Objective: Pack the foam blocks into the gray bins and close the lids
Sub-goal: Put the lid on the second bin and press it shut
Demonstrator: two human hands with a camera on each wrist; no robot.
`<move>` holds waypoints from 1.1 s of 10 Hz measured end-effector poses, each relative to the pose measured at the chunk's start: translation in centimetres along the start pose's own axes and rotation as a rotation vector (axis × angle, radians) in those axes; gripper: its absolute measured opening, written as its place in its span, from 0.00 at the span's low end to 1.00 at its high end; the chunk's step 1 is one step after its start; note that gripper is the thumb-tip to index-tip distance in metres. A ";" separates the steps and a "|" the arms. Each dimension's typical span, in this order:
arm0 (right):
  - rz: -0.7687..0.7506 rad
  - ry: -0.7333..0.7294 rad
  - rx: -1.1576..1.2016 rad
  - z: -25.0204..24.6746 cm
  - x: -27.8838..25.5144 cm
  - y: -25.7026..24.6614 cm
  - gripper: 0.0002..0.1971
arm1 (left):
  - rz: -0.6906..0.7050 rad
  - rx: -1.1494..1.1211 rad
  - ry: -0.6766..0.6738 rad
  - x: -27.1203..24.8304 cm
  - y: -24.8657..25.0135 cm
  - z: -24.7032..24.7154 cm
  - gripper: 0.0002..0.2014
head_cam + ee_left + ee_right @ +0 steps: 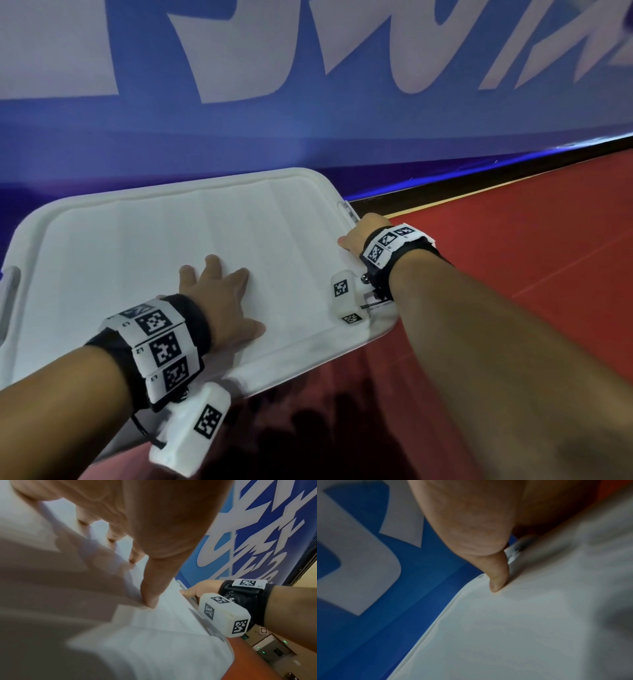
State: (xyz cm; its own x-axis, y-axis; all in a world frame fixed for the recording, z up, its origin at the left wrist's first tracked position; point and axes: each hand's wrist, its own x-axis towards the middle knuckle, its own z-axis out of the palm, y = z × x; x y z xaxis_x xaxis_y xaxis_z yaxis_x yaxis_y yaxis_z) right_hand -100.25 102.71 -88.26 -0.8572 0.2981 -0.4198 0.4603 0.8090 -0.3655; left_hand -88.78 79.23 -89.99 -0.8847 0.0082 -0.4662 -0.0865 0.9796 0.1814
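Head view, from my station: my left hand (219,301) lies flat, fingers spread, pressing the ribbed white plastic bin lid (144,240) near its six o'clock edge. At three o'clock my right hand (359,233) curls over the lid's side — thumb on top, fingers hidden below. The lid sits on a red floor (513,222) beside a blue-and-white banner (308,130).

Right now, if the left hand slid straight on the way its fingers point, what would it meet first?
The left hand lies flat on the white lid, fingers pointing toward the far edge. It would likely cross bare lid, meet the raised far rim, then the blue banner behind; depth there is unclear.
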 end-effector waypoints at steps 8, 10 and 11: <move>0.069 0.104 -0.036 4.8 -2.6 -2.8 0.43 | -0.603 -0.274 0.083 -4.0 -20.0 -4.2 0.33; -0.020 -0.016 -0.103 8.9 -6.9 -8.2 0.50 | -0.570 0.124 -0.126 -8.5 -26.6 -5.4 0.21; -0.115 -0.148 -0.267 12.2 -9.4 -12.0 0.50 | -0.627 0.300 -0.210 -9.9 -30.2 -6.0 0.17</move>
State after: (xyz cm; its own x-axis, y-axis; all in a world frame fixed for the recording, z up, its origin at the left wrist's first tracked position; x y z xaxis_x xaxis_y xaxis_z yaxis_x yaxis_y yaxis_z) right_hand -94.90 84.02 -90.02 -0.8484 0.1361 -0.5115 0.2689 0.9432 -0.1952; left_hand -80.17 48.36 -85.71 -0.6002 -0.5646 -0.5665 -0.3926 0.8251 -0.4063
